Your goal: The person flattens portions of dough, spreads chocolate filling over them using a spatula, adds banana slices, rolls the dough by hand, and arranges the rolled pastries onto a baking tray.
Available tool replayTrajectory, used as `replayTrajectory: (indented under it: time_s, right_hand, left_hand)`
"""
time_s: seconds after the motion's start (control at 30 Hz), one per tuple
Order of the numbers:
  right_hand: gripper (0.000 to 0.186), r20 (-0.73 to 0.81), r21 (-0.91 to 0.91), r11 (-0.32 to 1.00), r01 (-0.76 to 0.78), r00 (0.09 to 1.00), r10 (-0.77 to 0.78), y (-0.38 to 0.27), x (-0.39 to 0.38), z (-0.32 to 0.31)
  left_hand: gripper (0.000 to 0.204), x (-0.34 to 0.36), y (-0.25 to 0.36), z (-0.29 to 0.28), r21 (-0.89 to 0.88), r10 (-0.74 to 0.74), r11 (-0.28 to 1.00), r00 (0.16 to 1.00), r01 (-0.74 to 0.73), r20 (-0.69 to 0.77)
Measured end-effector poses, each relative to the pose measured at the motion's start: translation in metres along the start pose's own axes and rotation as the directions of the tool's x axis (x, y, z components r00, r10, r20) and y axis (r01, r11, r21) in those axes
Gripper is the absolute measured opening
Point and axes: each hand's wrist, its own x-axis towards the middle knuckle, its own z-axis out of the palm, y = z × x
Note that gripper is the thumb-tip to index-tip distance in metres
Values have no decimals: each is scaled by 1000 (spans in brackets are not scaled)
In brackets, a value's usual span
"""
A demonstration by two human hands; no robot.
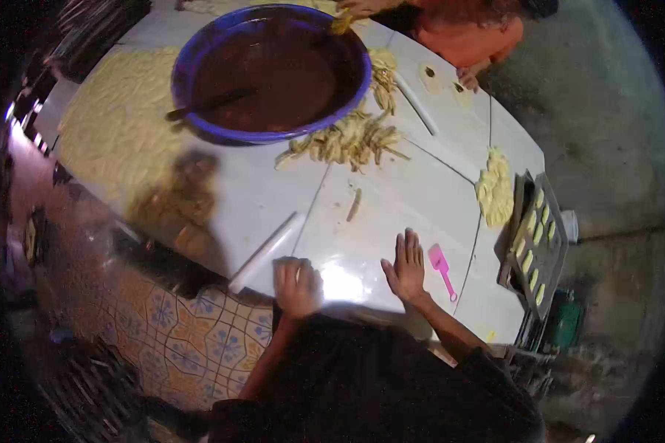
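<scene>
My left hand (297, 288) is at the near table edge, beside the lower end of a white rolling pin (267, 251). Its fingers look curled in and are partly blurred; whatever they hold, if anything, is hidden. My right hand (405, 272) is open, its fingers stretched out over the white table top (391, 214). To its right lies a pink spatula (442, 270). Beyond both hands a small brownish strip of dough (355, 205) rests on the table.
A blue basin (273, 137) of dark brown filling stands far left, with dough strips (347, 140) beside it and flattened dough pieces (115, 122) spread leftward. Right are a dough lump (495, 188) and a tray (554, 255) of shaped pieces. Across, an orange-clad person (458, 33) works near another rolling pin (416, 103).
</scene>
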Motion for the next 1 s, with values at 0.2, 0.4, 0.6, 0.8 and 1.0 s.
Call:
replayTrajectory:
  time_s: [0.2,0.4,0.6,0.8,1.0]
  right_hand:
    - [70,233,241,917,317,898,-372,-42,-20,-6]
    - [71,-61,101,984,-144,987,151,-5,17,-5]
    - [47,47,547,803,237,949,-312,-99,17,-12]
    - [25,98,924,380,34,941,-323,-225,121,-25]
    - [54,-150,519,761,389,918,-367,-372,129,14]
  left_hand:
    - [23,-5,2,6,145,-44,989,992,28,114]
    - [24,-1,21,9,169,-44,985,992,23,118]
    - [26,-14,-11,-16,-267,-268,927,963,264,21]
    - [30,-5,-47,-92,-352,-658,753,632,556,-409]
    - [54,0,-128,-128,-178,-487,871,764,457,-423]
